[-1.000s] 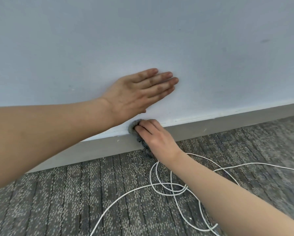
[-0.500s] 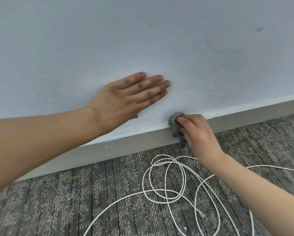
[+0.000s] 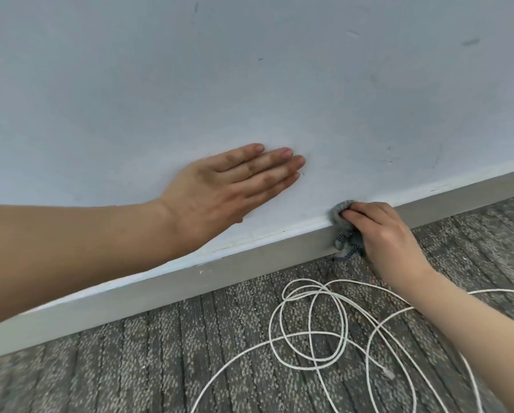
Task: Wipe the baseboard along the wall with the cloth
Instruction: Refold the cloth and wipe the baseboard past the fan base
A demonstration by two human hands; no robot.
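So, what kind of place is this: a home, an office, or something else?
Probably an office or similar indoor room, though not certain: grey striped carpet, a plain pale painted wall with a grey baseboard, and a loose white cable coiled on the floor.

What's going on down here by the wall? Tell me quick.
A person is wiping the baseboard. Their right hand grips a bunched grey cloth and presses it on the baseboard's top edge, where it meets the wall. Their left hand lies flat on the wall, fingers straight. A white cord lies in loops on the carpet beside the right forearm.
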